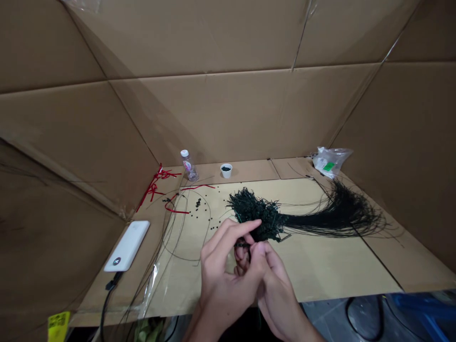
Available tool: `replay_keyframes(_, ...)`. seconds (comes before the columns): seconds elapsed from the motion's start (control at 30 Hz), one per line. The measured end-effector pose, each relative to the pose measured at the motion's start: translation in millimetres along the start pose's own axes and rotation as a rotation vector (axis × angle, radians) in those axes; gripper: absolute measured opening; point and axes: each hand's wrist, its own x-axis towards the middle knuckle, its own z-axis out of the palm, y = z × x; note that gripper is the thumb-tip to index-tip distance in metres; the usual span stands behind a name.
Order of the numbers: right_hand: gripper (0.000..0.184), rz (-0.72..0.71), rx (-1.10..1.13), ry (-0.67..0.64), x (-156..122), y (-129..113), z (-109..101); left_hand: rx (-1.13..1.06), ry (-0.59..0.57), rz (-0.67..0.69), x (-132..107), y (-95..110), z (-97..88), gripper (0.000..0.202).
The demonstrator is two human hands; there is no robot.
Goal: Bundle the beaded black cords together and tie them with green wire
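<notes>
Close together in front of me, my left hand point(224, 275) and my right hand point(276, 285) meet at their thumbs and fingertips. Pinched there is a small dark piece point(241, 244), perhaps a wire end with beads; the fingers cover most of it. My left index finger stretches toward the bundle of black wires point(313, 223) lying just beyond. Its left end is a thick dark green, clumped head point(254, 211), while the loose strands fan out to the right. Whether that finger touches the head, I cannot tell.
Small black beads point(198, 203) lie scattered left of the bundle, near red ties point(155, 187) and curled loose wires point(185, 259). Behind stand a small bottle point(190, 167), a white cup of dark beads point(226, 173) and a plastic bag point(329, 164). A white power bank point(127, 244) lies left. Cardboard walls point(213, 114) surround the table.
</notes>
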Motion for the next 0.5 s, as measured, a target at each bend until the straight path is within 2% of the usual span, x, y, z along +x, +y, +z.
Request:
replay_keyframes(0.1, 0.054, 0.020, -0.008, 0.028, -3, -4, 4, -0.011, 0.072, 0.055, 1, -2, 2.6, 0.025)
replay_keyframes(0.27, 0.052, 0.049, 0.015, 0.057, -1, 0, 1, -0.025, 0.144, 0.040, -4, -6, 6.3, 0.021)
replay_keyframes(0.4, 0.051, 0.034, -0.003, -0.045, 5, 9, -6, -0.066, 0.142, 0.060, -6, -7, 5.5, 0.027)
replay_keyframes(0.5, 0.047, -0.037, -0.044, -0.064, 8, 15, -10, -0.005, 0.110, 0.075, -5, -8, 4.3, 0.034)
